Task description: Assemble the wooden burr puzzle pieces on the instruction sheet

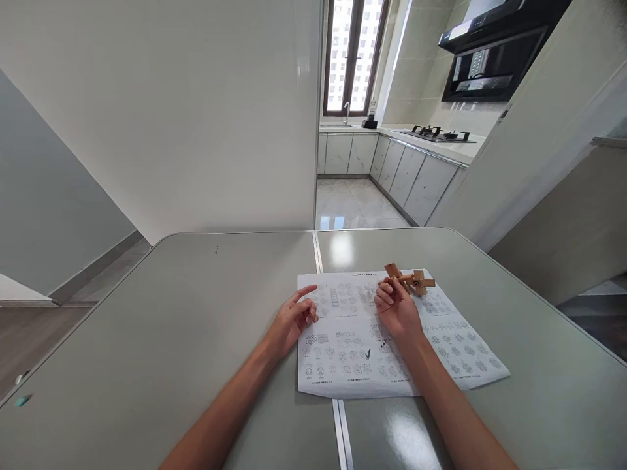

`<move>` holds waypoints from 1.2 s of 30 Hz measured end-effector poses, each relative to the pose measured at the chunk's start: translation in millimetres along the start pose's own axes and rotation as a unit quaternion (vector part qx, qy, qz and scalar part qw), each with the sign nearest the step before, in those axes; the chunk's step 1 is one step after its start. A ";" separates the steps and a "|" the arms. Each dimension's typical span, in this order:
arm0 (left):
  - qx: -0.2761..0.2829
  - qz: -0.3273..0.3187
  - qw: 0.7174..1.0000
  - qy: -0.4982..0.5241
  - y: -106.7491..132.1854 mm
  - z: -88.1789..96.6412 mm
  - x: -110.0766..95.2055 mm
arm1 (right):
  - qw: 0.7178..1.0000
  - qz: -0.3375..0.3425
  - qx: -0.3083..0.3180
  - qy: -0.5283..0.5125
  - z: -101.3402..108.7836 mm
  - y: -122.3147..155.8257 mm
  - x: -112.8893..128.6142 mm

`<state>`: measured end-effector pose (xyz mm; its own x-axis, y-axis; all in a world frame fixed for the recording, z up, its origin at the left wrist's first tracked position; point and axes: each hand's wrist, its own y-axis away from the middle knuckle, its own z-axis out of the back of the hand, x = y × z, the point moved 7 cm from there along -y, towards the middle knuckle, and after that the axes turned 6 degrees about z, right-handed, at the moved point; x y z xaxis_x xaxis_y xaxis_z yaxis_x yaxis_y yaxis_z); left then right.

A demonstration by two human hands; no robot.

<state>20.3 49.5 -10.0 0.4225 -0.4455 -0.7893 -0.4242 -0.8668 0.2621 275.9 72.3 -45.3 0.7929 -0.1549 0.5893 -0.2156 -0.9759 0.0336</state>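
Note:
A small wooden interlocking puzzle (416,281), built of several brown sticks crossing one another, is pinched in the fingers of my right hand (398,310). It is held over the upper right part of a white printed sheet (343,352). Rows of small line diagrams and a few dark tick marks cover the paper. My left hand (292,320) rests at the sheet's left edge with nothing in it, index finger stretched out and the other fingers loosely curled. My right fingertips partly hide the puzzle's near end.
The sheet lies on a grey-green table (147,352) with a pale seam strip (341,434) down its middle. A small teal object (22,400) sits near the left edge. Beyond the table are a white wall panel (220,117) and a kitchen with a gas hob (438,134).

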 end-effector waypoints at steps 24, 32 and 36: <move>0.007 0.000 1.000 -0.002 -1.4 2.3 -0.5 | 0.984 -0.037 0.057 0.165 -29.7 18.0 -20.7; 0.007 0.001 1.000 0.000 -1.2 2.4 -0.2 | 0.977 -0.045 0.066 0.196 -30.7 19.6 -25.0; 0.005 -0.002 1.000 0.000 -0.5 1.2 -1.2 | 0.975 -0.048 0.073 0.206 -30.9 19.9 -26.6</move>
<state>19.1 50.7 -9.9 0.4243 -0.4427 -0.7899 -0.4316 -0.8657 0.2534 232.8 61.7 -35.3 0.5032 -0.0164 0.8640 -0.0451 -0.9990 0.0073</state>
